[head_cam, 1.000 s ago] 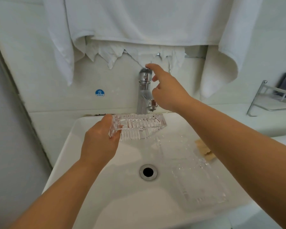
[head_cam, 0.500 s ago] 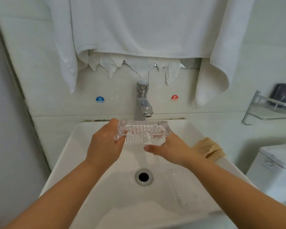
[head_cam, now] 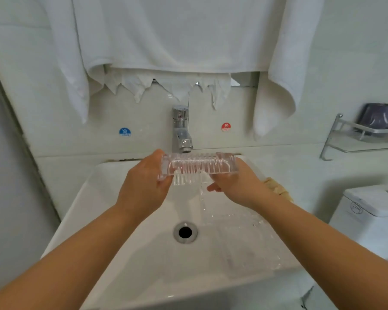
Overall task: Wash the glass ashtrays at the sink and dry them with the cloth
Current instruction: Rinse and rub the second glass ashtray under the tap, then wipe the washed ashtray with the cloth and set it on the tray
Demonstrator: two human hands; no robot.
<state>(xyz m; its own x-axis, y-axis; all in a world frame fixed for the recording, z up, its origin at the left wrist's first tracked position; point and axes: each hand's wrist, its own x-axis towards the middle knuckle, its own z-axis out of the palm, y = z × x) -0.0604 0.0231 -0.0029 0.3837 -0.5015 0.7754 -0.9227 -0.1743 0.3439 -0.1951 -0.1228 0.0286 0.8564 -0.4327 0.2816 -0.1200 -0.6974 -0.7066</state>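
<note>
Right, rinse stage: I hold one ribbed glass ashtray (head_cam: 198, 167) at frame centre, just under the chrome tap (head_cam: 181, 130). My left hand (head_cam: 143, 186) grips its left end with curled fingers; my right hand (head_cam: 235, 184) holds the right end from below, though I cannot tell exactly how those fingers lie. A thin stream falls toward the white basin (head_cam: 112, 220). A second clear rectangular ashtray (head_cam: 240, 240) lies wet in the basin, lower right. Drying looks not yet begun; the tan cloth (head_cam: 278, 189) sits bunched on the rim, right of centre.
</note>
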